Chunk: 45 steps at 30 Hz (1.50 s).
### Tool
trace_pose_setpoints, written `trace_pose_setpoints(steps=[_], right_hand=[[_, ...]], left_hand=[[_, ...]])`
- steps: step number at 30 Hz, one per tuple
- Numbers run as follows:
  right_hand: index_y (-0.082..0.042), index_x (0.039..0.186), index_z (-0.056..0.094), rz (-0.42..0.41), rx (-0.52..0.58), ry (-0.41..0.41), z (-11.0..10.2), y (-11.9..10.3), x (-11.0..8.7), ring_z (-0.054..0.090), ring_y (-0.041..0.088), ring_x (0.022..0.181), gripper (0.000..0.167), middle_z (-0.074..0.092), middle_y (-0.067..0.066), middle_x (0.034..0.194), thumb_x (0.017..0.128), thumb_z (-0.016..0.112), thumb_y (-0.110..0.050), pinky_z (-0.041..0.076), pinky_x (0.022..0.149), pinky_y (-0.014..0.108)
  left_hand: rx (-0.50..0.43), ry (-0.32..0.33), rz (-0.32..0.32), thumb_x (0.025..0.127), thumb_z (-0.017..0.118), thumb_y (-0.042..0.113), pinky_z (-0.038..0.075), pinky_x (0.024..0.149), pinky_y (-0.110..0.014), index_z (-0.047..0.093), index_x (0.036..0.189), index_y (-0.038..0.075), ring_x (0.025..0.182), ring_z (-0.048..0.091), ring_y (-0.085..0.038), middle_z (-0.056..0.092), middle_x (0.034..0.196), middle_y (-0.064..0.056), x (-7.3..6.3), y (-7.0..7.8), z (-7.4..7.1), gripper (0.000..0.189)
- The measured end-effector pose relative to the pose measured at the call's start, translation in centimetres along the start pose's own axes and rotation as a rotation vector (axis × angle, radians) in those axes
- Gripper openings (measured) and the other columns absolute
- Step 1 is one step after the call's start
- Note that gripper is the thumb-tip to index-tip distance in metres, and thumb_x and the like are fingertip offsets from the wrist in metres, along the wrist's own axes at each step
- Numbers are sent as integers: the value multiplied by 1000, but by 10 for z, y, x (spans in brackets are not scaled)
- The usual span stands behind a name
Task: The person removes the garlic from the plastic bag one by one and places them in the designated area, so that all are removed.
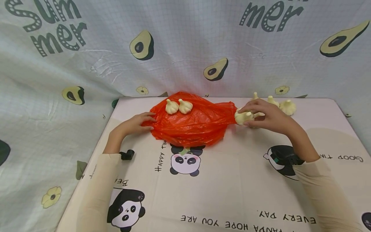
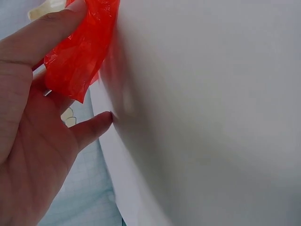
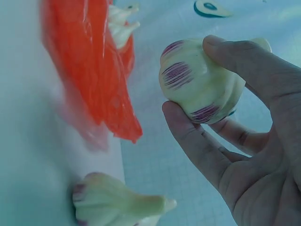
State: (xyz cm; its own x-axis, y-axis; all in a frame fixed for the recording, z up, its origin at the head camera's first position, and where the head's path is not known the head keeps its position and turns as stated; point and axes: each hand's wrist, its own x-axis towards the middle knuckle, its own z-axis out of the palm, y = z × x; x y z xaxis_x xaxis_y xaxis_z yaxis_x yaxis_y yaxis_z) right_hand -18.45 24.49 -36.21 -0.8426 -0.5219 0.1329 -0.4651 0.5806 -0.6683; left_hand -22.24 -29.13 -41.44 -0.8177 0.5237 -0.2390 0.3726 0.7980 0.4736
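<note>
A red plastic bag (image 1: 200, 124) lies spread on the table, with two garlic bulbs (image 1: 185, 106) side by side on it. At the bag's left end, my left hand (image 1: 134, 124) pinches its edge; the left wrist view shows the thumb over the red plastic (image 2: 80, 66) and fingers behind it. My right hand (image 1: 268, 116) holds another garlic bulb (image 3: 197, 82) between thumb and fingers, beside the bag's right end. This bulb is whitish with purple streaks. Below that hand in the right wrist view, a further garlic bulb (image 3: 110, 200) lies on the table.
Several more garlic bulbs (image 1: 288, 107) sit at the back right, partly behind the right hand. A printed curtain (image 1: 185, 48) hangs along the table's back edge. The pale tablecloth (image 1: 220, 183) carries panda prints and lettering.
</note>
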Motion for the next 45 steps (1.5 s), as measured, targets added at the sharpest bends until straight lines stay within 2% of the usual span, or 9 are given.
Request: trace_pose_setpoints(steps=[8,14,20,24,29,34,45], right_hand=[[-22,125,72,67,6,2,-5,5,-14,49,2,112,45,58,0,131,83,86,-15,51,82,9],[-19,125,73,90,5,29,-11,13,-25,48,3,109,44,57,1,130,83,85,-11,50,80,6],[-20,127,71,144,-30,36,-16,21,-34,47,2,109,44,57,0,132,85,84,-15,47,80,4],[-20,127,71,141,-49,49,-19,24,-39,45,-1,112,44,57,0,132,86,83,-16,46,80,3],[-19,128,71,129,-50,67,-21,28,-46,47,-1,108,43,57,-2,129,87,83,-17,45,80,0],[-20,129,70,159,-43,86,-24,35,-55,48,2,103,43,54,-3,129,88,82,-18,44,79,-1],[-17,130,68,198,-64,118,-25,48,-68,46,-6,102,42,53,8,135,90,80,-18,41,77,-3]], left_hand=[[-16,-7,-17,99,67,24,28,119,-60,62,138,5,148,31,-40,40,159,-15,-2,1,0,44],[-21,-4,-32,98,69,26,30,118,-61,64,136,7,147,33,-39,42,158,-14,-3,-2,-3,43],[-11,4,-6,98,68,25,28,119,-60,64,134,6,146,33,-40,43,156,-16,-2,-5,-2,41],[-4,7,12,98,68,25,26,120,-59,65,134,5,146,34,-41,44,155,-18,-2,-3,-4,41],[-10,-2,-9,98,68,28,27,120,-60,64,134,6,146,34,-41,44,155,-18,-2,-3,-5,42],[-27,-4,-21,98,69,28,28,119,-60,64,134,6,146,34,-40,44,155,-18,-3,-3,-6,43],[-44,-4,-45,97,69,29,28,119,-60,64,136,8,147,32,-39,42,158,-15,-3,-5,-3,44]])
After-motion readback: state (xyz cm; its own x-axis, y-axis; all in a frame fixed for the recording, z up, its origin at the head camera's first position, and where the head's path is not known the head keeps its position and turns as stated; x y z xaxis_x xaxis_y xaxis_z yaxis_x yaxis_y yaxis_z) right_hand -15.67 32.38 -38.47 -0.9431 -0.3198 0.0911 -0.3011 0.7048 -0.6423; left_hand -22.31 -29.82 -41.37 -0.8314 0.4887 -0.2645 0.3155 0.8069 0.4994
